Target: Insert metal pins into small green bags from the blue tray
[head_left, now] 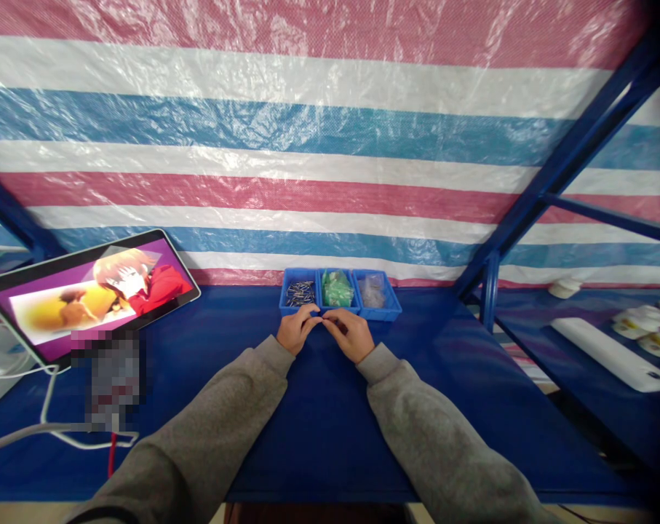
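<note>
My left hand (297, 329) and my right hand (349, 333) meet fingertip to fingertip over the blue tabletop, just in front of three small blue bins. Both are closed in a pinch; whatever lies between the fingertips is too small to make out. Behind the left hand, the left bin (282, 300) holds a pile of small metal pieces (300, 293) like screws or rivets. Green pieces in plastic (338, 288) fill the middle bin. The right bin (381, 314) contains clear or whitish plastic bits (372, 292).
A tablet (169, 313) with a lit screen leans at the left, beside white cables (49, 400) and a blurred-out item (116, 378). Blue metal struts (526, 204) rise at the right. Beyond them lie a white elongated box (602, 354) and white rolls (643, 320). Striped plastic sheeting (308, 189) hangs behind.
</note>
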Tool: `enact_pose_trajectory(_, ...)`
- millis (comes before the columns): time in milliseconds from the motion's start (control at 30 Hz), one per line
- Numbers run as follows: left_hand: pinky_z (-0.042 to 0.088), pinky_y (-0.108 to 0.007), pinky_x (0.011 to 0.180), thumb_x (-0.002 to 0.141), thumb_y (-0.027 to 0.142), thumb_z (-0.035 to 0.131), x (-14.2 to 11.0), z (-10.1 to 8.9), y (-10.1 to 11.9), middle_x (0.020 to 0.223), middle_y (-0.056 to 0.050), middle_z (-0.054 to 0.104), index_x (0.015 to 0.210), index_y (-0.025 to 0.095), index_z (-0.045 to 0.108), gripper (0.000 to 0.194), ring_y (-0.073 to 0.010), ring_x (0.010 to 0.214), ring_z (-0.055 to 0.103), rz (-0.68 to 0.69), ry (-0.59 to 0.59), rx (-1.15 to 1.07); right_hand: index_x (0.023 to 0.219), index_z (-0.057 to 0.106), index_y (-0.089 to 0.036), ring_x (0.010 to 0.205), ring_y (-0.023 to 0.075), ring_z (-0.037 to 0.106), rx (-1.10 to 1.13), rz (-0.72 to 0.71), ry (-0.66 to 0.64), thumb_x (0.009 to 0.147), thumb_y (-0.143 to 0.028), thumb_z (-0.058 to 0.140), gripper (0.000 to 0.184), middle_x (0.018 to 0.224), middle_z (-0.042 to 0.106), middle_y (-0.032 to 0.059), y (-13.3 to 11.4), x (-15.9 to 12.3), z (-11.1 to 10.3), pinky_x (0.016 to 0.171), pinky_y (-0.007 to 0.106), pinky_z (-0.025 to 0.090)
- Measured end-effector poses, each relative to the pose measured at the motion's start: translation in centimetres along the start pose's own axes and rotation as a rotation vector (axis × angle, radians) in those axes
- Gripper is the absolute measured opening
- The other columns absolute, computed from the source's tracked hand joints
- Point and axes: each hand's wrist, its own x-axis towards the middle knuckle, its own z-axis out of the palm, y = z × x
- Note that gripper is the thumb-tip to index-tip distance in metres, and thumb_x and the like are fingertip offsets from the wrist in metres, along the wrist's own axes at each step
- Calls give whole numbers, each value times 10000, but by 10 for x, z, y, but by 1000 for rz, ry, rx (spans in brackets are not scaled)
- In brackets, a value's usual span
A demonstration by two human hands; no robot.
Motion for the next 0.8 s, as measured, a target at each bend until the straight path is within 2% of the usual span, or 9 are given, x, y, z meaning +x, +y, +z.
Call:
enact_pose_trajectory(167, 483, -200, 601, 877, 371, 473, 2, -3, 4, 671, 13, 624, 1022, 169, 554, 262, -94, 559, 590, 4, 19, -20, 841, 612, -194, 719, 154, 601, -22, 3, 2, 899, -309, 425, 228, 798, 650, 46, 2, 1, 0, 686, 261, 457)
enact_pose_trajectory(400, 496, -263, 737, 890, 275, 460, 7, -5, 9, 823, -45, 653, 892, 166, 606, 182, -134, 772, 614, 78, 52, -32, 795, 595, -189, 660, 148, 600, -82, 51, 50, 919, -321, 376, 284, 700, 635, 36, 7, 1, -2, 639, 244, 443)
enact_pose_trajectory(600, 484, -270, 711, 886, 266, 469, 6, -5, 5, 776, -42, 631, 844, 162, 599, 172, -136, 737, 590, 71, 65, 16, 867, 610, -199, 740, 165, 617, -40, 36, 61, 903, -352, 411, 253, 801, 661, 50, 2, 2, -3, 693, 267, 462)
enact_pose_trajectory(800, 484, -262, 689, 876, 259, 490, 6, -6, 8, 751, -38, 625, 832, 157, 597, 154, -131, 716, 587, 77, 80, -5, 833, 635, -198, 760, 174, 622, -33, 14, 69, 897, -347, 431, 260, 808, 672, 55, 6, 2, 0, 716, 287, 468)
